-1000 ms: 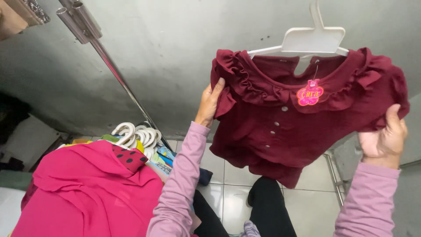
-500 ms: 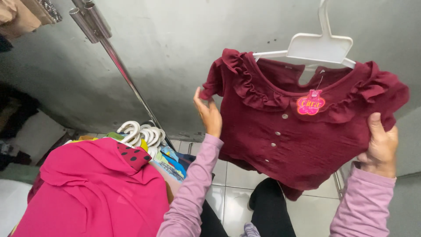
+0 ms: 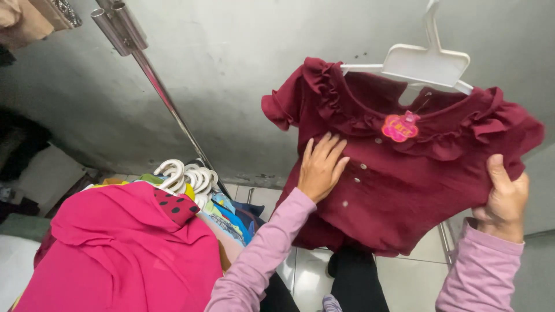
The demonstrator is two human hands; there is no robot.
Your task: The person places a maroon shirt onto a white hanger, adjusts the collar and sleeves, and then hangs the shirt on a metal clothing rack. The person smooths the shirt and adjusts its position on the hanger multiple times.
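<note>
You hold up a small dark red blouse [image 3: 404, 190] in front of you, on a white plastic hanger [image 3: 428, 63] whose flat body and hook rise above the neckline. The blouse has ruffles along the collar and short sleeves, a row of small pale buttons down the front, and a pink tag [image 3: 400, 127] hanging at the neck.

Your left hand [image 3: 321, 167] lies open and flat on the front of the blouse, fingers spread just beside the buttons. Your right hand [image 3: 504, 199] is closed on the right side of the blouse below the sleeve, thumb in front pinching the fabric. Both arms wear pale lilac sleeves.

Behind the blouse is a grey wall [image 3: 231, 75]. A metal rail [image 3: 156, 81] slants down across it from the upper left. Below the rail, at lower left, hangs a crowded row of clothes: a bright pink garment [image 3: 115, 260] in front, a red piece with black dots [image 3: 173, 207] just behind it, and a cluster of white hanger hooks [image 3: 188, 176]. Beneath the blouse you see pale floor tiles [image 3: 404, 277] and dark trouser legs.
</note>
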